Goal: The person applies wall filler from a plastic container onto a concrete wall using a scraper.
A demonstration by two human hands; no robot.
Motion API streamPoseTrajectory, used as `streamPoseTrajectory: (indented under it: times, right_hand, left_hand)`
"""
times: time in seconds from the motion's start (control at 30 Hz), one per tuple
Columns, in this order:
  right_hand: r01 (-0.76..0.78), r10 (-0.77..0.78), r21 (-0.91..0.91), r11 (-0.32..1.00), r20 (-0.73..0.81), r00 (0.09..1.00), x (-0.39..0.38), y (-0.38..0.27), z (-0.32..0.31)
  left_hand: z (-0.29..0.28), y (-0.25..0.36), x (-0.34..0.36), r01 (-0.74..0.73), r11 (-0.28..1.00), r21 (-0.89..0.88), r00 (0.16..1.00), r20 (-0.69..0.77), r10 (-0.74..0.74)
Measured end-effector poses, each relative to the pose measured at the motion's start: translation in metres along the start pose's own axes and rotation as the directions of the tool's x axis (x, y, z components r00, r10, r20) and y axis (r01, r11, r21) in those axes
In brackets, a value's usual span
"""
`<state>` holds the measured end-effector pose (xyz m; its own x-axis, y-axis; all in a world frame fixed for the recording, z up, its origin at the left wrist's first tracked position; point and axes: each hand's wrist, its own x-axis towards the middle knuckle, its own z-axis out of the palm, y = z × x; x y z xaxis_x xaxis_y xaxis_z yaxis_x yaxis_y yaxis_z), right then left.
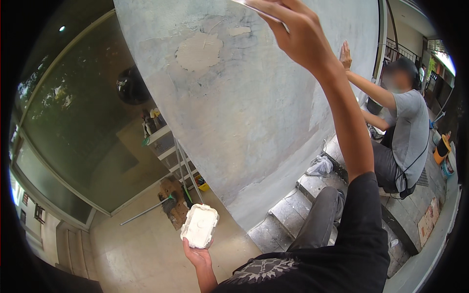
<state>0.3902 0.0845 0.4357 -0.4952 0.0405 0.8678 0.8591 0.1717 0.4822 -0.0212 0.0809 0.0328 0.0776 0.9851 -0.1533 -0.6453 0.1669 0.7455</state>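
My left hand is closed around the lower edge of a shallow white plastic container, with off-white paste spread inside it. Raised high against the wall, my right hand grips a thin, flat, pale scraper, partly cut off by the top of the picture. The grey-blue wall in front of me has a rough, mottled surface. A large beige patch of filler and a smaller patch lie on it, left of my raised hand.
On the right, a person in a grey shirt sits on the steps with a hand against the wall. A plastic bag lies on the tiled steps. A shelf, a broom and a glass panel are at left.
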Motion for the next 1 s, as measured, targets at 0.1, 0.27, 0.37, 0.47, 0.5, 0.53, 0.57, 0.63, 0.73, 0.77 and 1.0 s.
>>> streamPoseTrajectory:
  times: [0.1, 0.27, 0.37, 0.47, 0.5, 0.53, 0.57, 0.63, 0.73, 0.77, 1.0]
  right_hand:
    - [-0.069, 0.071, 0.063, 0.996, -0.038, 0.997, 0.02, -0.006, 0.014]
    - [-0.012, 0.013, -0.012, 1.0, 0.139, 0.99, -0.038, -0.022, 0.026]
    - [-0.073, 0.068, 0.005, 0.997, 0.279, 0.958, -0.074, -0.051, 0.003]
    - [-0.239, 0.173, 0.08, 0.968, 0.476, 0.862, -0.084, -0.056, -0.01]
    - [-0.251, 0.19, 0.089, 0.964, 0.433, 0.881, -0.081, -0.05, -0.012]
    - [-0.265, 0.207, 0.102, 0.959, 0.388, 0.898, -0.078, -0.043, -0.013]
    - [-0.261, 0.213, 0.077, 0.962, 0.387, 0.897, -0.068, -0.033, -0.019]
    - [-0.291, 0.273, 0.082, 0.953, 0.179, 0.945, -0.051, -0.012, -0.018]
    - [-0.255, 0.253, -0.025, 0.967, -0.044, 0.966, -0.046, 0.015, -0.016]
    - [-0.258, 0.257, -0.021, 0.966, -0.049, 0.965, -0.053, 0.017, -0.012]
    - [-0.358, 0.352, -0.032, 0.933, -0.117, 0.929, -0.09, 0.046, 0.022]
  left_hand:
    - [-0.002, -0.002, -0.003, 0.007, 1.0, -0.016, 1.0, -0.016, -0.008]
    - [-0.013, -0.008, -0.005, -0.003, 0.999, -0.047, 0.999, -0.043, 0.001]
    - [-0.028, -0.006, -0.002, 0.016, 0.999, -0.038, 1.0, -0.018, -0.017]
    - [-0.032, 0.001, -0.003, 0.009, 1.0, 0.021, 0.999, -0.05, -0.008]
    - [-0.033, 0.001, -0.002, 0.002, 0.999, 0.034, 0.999, -0.038, -0.001]
    - [-0.032, 0.002, -0.001, -0.006, 0.999, 0.049, 1.0, -0.027, 0.008]
    - [-0.026, 0.002, 0.003, 0.0, 0.999, 0.047, 1.0, -0.003, 0.0]
    - [-0.021, 0.003, 0.0, -0.008, 1.0, 0.029, 1.0, -0.02, 0.009]
    - [-0.019, 0.0, 0.0, -0.009, 1.0, 0.012, 0.998, -0.068, 0.01]
    - [-0.021, 0.0, -0.001, -0.015, 1.0, 0.016, 0.997, -0.071, 0.016]
    - [-0.028, -0.001, -0.012, -0.009, 1.0, 0.019, 0.999, -0.048, 0.01]
